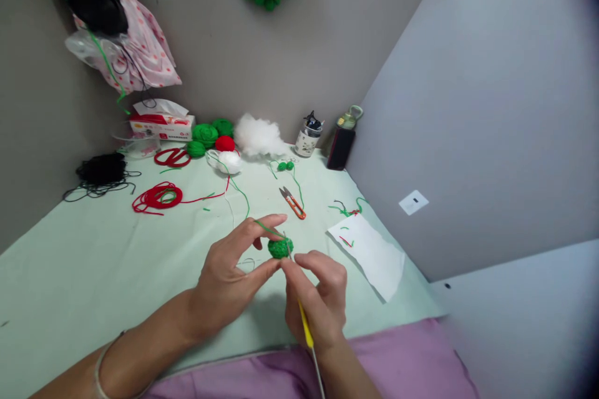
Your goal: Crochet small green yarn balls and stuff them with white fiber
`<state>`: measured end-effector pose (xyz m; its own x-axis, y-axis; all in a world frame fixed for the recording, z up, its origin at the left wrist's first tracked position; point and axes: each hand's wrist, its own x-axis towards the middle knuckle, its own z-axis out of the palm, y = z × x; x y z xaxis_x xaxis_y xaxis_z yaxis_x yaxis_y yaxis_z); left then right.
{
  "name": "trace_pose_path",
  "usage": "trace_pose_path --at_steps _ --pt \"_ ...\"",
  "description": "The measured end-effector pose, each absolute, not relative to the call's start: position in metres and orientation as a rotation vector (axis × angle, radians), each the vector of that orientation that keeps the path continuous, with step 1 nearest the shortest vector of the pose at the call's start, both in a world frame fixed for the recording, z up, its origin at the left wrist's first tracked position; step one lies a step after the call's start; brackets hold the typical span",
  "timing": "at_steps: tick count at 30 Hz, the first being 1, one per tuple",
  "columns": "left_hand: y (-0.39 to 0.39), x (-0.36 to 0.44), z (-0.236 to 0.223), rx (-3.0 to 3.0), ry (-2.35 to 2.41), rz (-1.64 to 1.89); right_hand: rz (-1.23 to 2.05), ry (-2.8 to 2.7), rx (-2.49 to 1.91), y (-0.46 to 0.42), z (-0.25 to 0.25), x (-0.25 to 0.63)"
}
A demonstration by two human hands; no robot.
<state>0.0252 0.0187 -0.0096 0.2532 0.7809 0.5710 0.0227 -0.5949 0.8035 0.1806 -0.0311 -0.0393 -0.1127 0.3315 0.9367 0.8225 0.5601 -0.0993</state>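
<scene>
My left hand (231, 271) pinches a small green crocheted piece (279, 248) between thumb and fingers, above the table. A green yarn strand runs over the left fingers to the piece. In my right hand (318, 293) is a crochet hook (306, 327) with a yellow grip and a metal shaft. Its tip lies against the green piece, near the working strand; whether it passes through a stitch I cannot tell. Orange thread snips (294, 204) rest on the table beyond the hands, beside two small green crocheted balls (285, 166).
Green yarn balls (204, 134), a red ball (224, 144), white stuffing (257, 136) and a tissue box (163, 124) stand along the back wall. Coiled red yarn (159, 196) and black yarn (100, 169) lie left. White paper (369, 255) with scraps lies right, near a black-fronted object (341, 148).
</scene>
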Motion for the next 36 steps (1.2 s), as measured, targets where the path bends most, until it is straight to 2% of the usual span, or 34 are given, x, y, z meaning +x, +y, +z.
trace_pose_path --at_steps 4,10,13,18,25,27,28,32,34,36 --pt "0.019 0.022 -0.009 1.459 0.681 1.124 -0.590 -1.681 -0.946 -0.030 -0.048 0.184" --pt "0.026 0.021 -0.002 0.951 0.487 0.787 -0.045 -1.615 -0.837 -0.031 -0.024 0.194" --pt "0.028 0.023 -0.001 0.924 0.478 0.778 0.223 -1.589 -0.845 -0.030 -0.014 0.200" --pt "0.030 0.022 -0.003 1.030 0.498 0.832 0.402 -1.478 -0.840 -0.031 -0.009 0.208" --pt "0.029 0.023 -0.003 1.239 0.522 0.861 0.874 -1.165 -0.776 -0.023 -0.005 0.219" --pt "0.024 0.029 -0.005 1.230 0.562 0.915 0.801 -1.221 -0.833 -0.022 -0.010 0.215" --pt "0.022 0.032 -0.007 1.206 0.583 0.945 0.664 -1.286 -0.876 -0.022 -0.014 0.211" --pt "0.015 0.041 -0.012 1.016 0.558 0.916 -0.186 -1.546 -0.939 -0.026 -0.029 0.192" --pt "0.015 0.040 -0.010 0.933 0.503 0.851 -0.239 -1.528 -0.916 -0.027 -0.031 0.188" --pt "0.017 0.038 -0.007 0.890 0.474 0.813 -0.051 -1.465 -0.926 -0.027 -0.029 0.191"
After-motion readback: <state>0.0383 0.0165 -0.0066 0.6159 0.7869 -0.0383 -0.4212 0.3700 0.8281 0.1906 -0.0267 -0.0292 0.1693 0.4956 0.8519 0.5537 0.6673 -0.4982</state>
